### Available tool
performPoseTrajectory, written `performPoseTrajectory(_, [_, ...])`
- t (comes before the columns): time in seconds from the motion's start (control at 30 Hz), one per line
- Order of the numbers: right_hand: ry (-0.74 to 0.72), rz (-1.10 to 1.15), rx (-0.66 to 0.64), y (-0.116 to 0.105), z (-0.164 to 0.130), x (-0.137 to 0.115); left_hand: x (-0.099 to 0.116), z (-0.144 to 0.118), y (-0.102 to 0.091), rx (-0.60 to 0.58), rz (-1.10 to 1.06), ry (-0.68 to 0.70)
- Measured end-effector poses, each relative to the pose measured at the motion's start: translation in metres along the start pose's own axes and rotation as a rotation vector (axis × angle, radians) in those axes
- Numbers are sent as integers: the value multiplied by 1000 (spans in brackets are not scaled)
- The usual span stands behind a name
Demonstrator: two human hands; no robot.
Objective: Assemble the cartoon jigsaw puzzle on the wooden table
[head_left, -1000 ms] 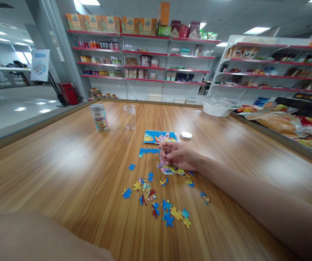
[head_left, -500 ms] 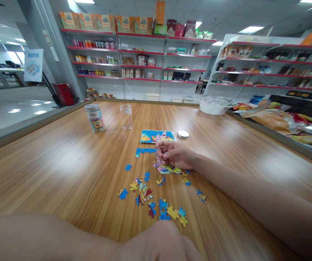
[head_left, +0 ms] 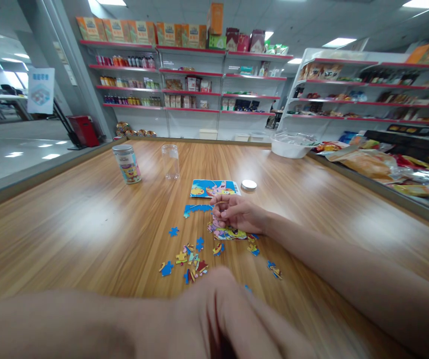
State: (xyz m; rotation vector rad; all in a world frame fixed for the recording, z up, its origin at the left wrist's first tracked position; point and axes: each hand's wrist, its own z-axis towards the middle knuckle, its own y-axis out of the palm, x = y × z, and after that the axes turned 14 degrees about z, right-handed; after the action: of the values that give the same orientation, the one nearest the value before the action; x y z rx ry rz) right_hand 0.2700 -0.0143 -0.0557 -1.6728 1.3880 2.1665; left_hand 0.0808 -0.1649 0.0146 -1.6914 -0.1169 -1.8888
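Observation:
My right hand (head_left: 238, 212) rests over the partly joined jigsaw puzzle (head_left: 232, 234), fingers loosely curled and apart, with nothing visible in them. It hides part of the puzzle. A joined blue strip (head_left: 198, 207) reaches left from there. Large and blurred in the foreground, my left hand (head_left: 217, 319) is over the near puzzle pieces and covers most of them; its fingertips are hidden. Between the hands lie loose puzzle pieces, among them a blue piece (head_left: 167, 269), a yellow piece (head_left: 181, 257) and a dark red piece (head_left: 201, 267). Behind the puzzle is a picture card (head_left: 214, 188).
A round white lid (head_left: 249, 185) lies right of the card. Farther left stand a clear jar (head_left: 171, 162) and a printed can (head_left: 127, 164). A white basin (head_left: 291, 146) sits at the table's far right, beside packaged snacks (head_left: 371, 164). Stocked shelves (head_left: 192, 75) line the back.
My left hand has moved up and forward over the near puzzle pieces, covering them. My right hand has stayed in place on the puzzle. The view has shifted slightly.

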Motion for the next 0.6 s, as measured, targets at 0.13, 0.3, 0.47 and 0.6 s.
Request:
performPoseTrajectory(0.13, [-33, -8, -26, -2, 1, 1, -46, 38, -82, 473, -231, 142])
performPoseTrajectory(0.3, [-3, -48, -5, 2, 2, 1, -145, 22, -180, 933, 156, -77])
performPoseTrajectory(0.47, [-17, -155, 19, 7, 1, 2, -170, 6, -196, 907, 243, -116])
performPoseTrajectory(0.6, [-4, -187, 57, 6, 1, 3, -158, 9, -186, 746, 460, -176])
